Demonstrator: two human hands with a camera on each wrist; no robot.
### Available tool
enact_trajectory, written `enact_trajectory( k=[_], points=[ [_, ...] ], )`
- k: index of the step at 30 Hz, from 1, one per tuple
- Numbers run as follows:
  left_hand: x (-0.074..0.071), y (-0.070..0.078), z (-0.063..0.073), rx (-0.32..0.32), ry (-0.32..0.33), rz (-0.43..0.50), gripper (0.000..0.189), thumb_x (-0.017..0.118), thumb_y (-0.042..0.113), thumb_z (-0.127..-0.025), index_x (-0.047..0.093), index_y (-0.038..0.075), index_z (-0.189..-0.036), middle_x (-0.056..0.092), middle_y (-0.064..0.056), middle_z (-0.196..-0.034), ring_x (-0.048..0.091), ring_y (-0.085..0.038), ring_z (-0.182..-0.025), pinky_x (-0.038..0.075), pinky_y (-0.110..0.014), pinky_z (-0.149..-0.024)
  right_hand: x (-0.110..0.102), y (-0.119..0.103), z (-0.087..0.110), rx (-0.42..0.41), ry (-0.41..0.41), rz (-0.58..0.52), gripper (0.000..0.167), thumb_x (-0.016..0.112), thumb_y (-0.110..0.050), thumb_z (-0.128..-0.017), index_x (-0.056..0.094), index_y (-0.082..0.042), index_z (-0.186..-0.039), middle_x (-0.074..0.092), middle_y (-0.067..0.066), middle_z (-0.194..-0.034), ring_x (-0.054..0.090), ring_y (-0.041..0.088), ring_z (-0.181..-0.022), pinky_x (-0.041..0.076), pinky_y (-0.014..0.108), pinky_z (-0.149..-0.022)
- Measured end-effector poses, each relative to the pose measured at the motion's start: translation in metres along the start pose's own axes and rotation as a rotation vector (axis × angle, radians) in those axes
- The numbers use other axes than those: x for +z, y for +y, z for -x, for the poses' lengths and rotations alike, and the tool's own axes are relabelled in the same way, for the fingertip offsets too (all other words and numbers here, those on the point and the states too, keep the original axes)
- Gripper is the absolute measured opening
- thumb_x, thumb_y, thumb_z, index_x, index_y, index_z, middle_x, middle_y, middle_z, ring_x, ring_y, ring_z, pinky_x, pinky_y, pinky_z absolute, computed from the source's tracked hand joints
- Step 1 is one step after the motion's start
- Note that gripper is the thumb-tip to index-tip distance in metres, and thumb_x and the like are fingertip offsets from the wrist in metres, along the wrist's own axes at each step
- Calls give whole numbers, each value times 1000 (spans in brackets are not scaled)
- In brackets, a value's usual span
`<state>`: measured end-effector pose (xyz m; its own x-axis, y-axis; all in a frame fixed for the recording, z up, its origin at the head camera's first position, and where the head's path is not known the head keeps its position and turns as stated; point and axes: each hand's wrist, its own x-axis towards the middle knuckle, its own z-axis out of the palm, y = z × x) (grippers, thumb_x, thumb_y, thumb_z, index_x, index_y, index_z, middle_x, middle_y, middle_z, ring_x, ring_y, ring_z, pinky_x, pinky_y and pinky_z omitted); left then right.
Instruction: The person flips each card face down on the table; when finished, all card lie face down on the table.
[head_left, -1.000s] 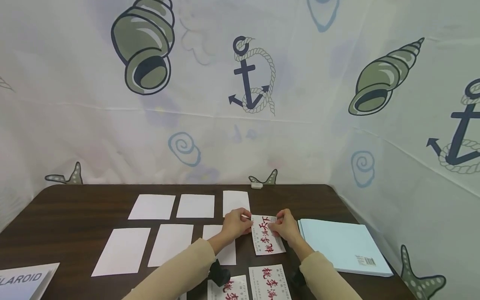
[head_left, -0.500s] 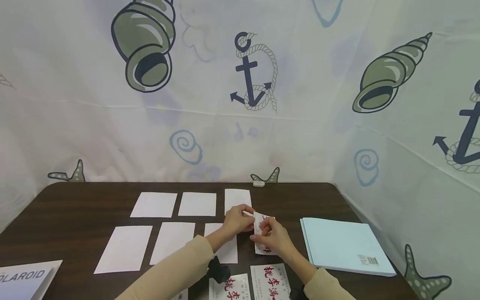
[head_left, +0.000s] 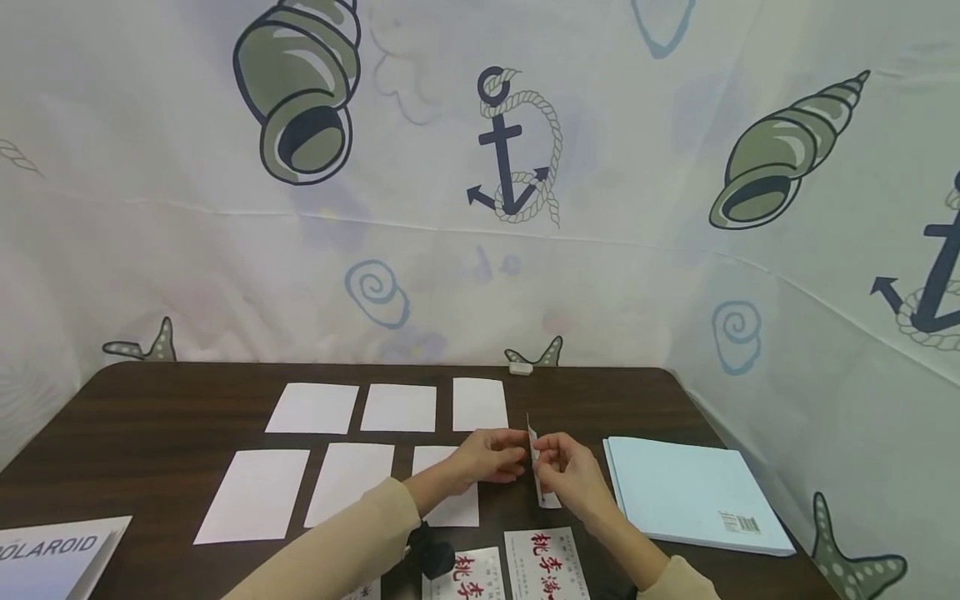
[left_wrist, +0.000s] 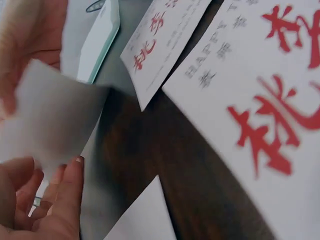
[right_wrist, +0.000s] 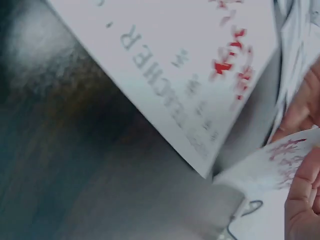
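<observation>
In the head view, the held card [head_left: 550,501] stands nearly edge-on between the hands over the table [head_left: 630,396]. The right hand [head_left: 570,475] pinches it between thumb and fingers; the left hand [head_left: 491,457] has its fingers bent at the other side, and I cannot tell whether they grip it. Six blank sheets [head_left: 252,497] lie in two rows to the left. A beige sleeve [head_left: 360,533] reaches in front of the near row, and the left forearm covers part of its last sheet. Printed cards [head_left: 547,567] with red characters lie nearest the person, partly cut off. A pale blue book [head_left: 690,492] with a barcode label [head_left: 738,522] lies at the right, a folder [head_left: 60,554] lettered POLAROID at the near left. A small white object [head_left: 520,368] sits at the back edge. The tabletop is dark brown wood grain; behind it hangs a whitish curtain [head_left: 600,292] patterned with shells, anchors and starfish.

In the left wrist view, the held card is blurred and shows its plain side, with left fingertips at its lower edge and a ring [left_wrist: 37,201] on that hand. Printed cards lie to the right.

In the right wrist view, a large printed card reads TEACHER'S; the held card curves at the right, red marks showing.
</observation>
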<state>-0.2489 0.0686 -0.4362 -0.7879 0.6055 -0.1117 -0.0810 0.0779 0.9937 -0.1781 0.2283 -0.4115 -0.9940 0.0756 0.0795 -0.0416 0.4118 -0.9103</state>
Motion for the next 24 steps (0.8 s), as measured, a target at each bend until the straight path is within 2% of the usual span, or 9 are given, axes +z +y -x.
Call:
enact_trajectory(
  k=[2, 4, 6, 9, 12, 16, 19, 24],
  points=[
    [2, -1, 3, -16, -2, -9, 47, 59, 13, -93, 46, -3, -135, 61, -20, -118, 66, -27, -95, 55, -38, -80, -4, -4, 1, -3, 26, -55, 22, 62, 1, -83, 59, 1, -105, 58, 7, -82, 55, 11, -66, 52, 24, -58],
    [3, -1, 5, -30, 38, -15, 53, 63, 16, -90, 44, -3, -136, 62, -21, -117, 66, -29, -95, 55, -39, -80, -7, -6, 1, -6, 51, -97, 22, 61, 2, -84, 59, 2, -106, 58, 8, -83, 55, 12, -68, 52, 24, -59],
    [5, -2, 6, -29, 114, -34, 56, 68, 16, -86, 46, -3, -134, 64, -19, -112, 68, -26, -89, 56, -38, -77, -10, -6, 0, 4, 78, -117, 22, 61, 2, -86, 59, 2, -108, 58, 9, -85, 55, 12, -70, 51, 23, -59],
    [4, -3, 8, 5, 238, -97, 53, 73, 12, -81, 53, -5, -127, 67, -17, -104, 68, -21, -83, 57, -34, -73, -14, -3, -1, 31, 119, -93, 23, 61, 2, -86, 59, 1, -110, 57, 9, -86, 53, 12, -70, 49, 21, -58],
    [1, -3, 11, 65, 313, -194, 45, 75, 6, -77, 59, -7, -118, 68, -14, -95, 67, -17, -78, 57, -29, -66, -17, 6, -3, 51, 152, -41, 24, 62, 1, -86, 59, 1, -110, 57, 9, -85, 52, 12, -70, 48, 20, -57],
    [-2, -3, 15, 116, 334, -309, 38, 75, 4, -75, 61, -9, -108, 66, -10, -83, 66, -14, -67, 55, -24, -59, -17, 23, -7, 76, 157, 43, 25, 65, -1, -84, 60, 2, -108, 57, 7, -79, 52, 14, -66, 48, 20, -55],
    [-2, -6, 17, 117, 344, -387, 36, 77, 3, -73, 60, -9, -103, 64, -7, -77, 64, -11, -60, 53, -22, -54, -15, 32, -8, 96, 131, 115, 25, 68, -3, -82, 61, 2, -105, 57, 5, -74, 51, 13, -63, 47, 20, -53],
    [1, -11, 20, 99, 342, -465, 34, 78, 2, -71, 58, -7, -97, 63, -5, -72, 62, -10, -53, 50, -20, -50, -10, 38, -8, 113, 94, 200, 23, 71, -3, -80, 61, 2, -100, 54, 4, -71, 49, 13, -61, 49, 22, -52]
  ],
)
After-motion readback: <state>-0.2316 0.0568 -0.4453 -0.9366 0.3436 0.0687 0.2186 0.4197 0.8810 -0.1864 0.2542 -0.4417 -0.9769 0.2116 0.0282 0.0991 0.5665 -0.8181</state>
